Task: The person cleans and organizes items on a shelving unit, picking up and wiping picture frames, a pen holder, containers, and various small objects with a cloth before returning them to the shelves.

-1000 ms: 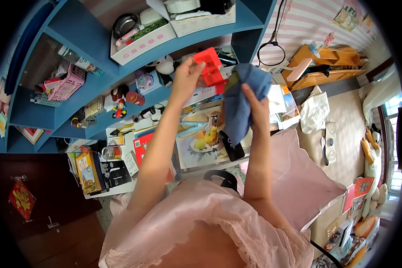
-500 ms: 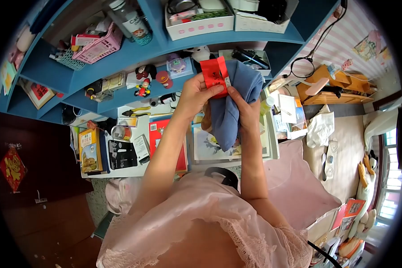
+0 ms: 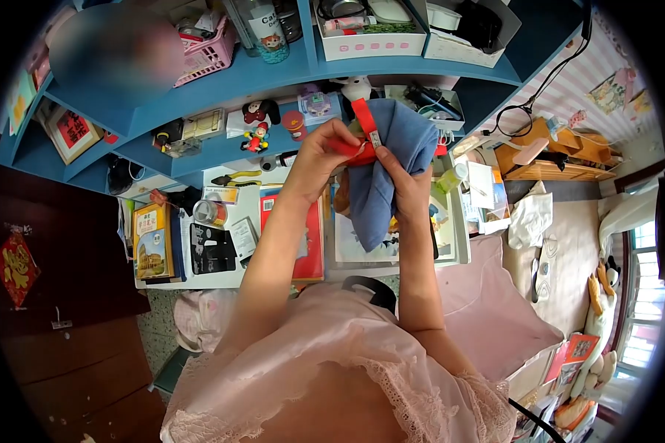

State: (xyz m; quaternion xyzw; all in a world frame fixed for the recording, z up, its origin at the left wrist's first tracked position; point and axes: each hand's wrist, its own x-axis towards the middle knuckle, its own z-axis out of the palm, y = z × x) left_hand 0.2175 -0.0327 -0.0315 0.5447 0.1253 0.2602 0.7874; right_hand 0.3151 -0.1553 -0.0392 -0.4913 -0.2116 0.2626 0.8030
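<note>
My left hand (image 3: 318,159) pinches a red tag (image 3: 363,116) between thumb and fingers, and the tag is bent over there. Whether it is paper or fabric I cannot tell. A small white label (image 3: 374,139) with dark print shows at its right edge. My right hand (image 3: 412,188) grips a folded blue cloth (image 3: 406,133), its thumb pressed on the front near the label. The red tag lies against the left side of the cloth, whose lower end hangs to a point. Both hands are raised above the desk.
Below the hands stands a white desk (image 3: 192,278) with a red book (image 3: 312,255), yellow-handled pliers (image 3: 236,179) and a jar (image 3: 211,213). Blue shelves (image 3: 273,83) with boxes and figurines rise behind. A bed (image 3: 561,258) is at the right.
The red tag, flat and facing me before, is now folded over by my left fingers. My right hand keeps its hold on the blue cloth. The view has shifted slightly.
</note>
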